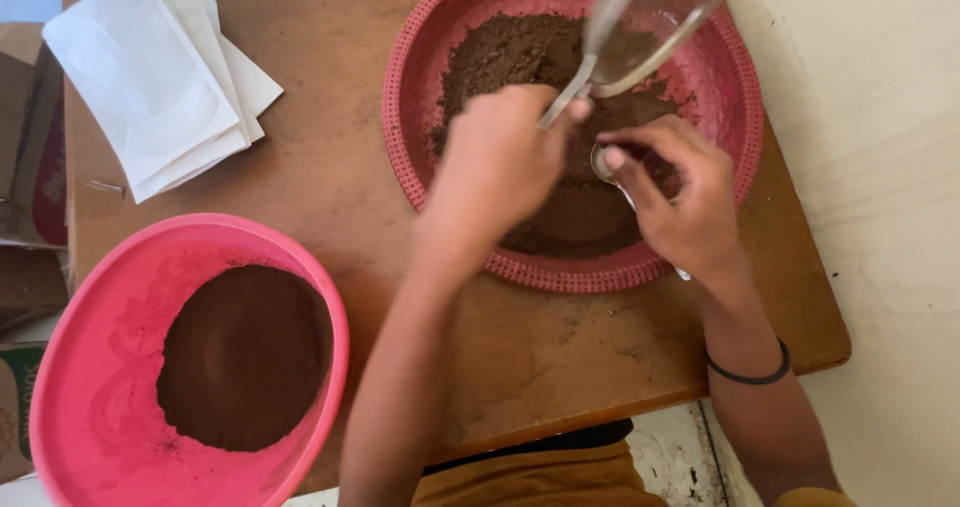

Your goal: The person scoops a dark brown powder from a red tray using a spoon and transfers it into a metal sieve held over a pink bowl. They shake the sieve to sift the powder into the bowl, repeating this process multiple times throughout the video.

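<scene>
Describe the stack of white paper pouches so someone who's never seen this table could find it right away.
Start at the brown wooden table and go to its far left corner, away from the red perforated basket of brown powder under both hands. There lies the stack of white paper pouches, fanned out flat. It is the only white, flat thing on the table; its neighbours are round, pink or red, and hold powder.

Soft daylight, slight motion blur.

Metal strainer (640, 37) tilts over brown powder (540, 57); a spoon (606, 163) lies below.
</scene>
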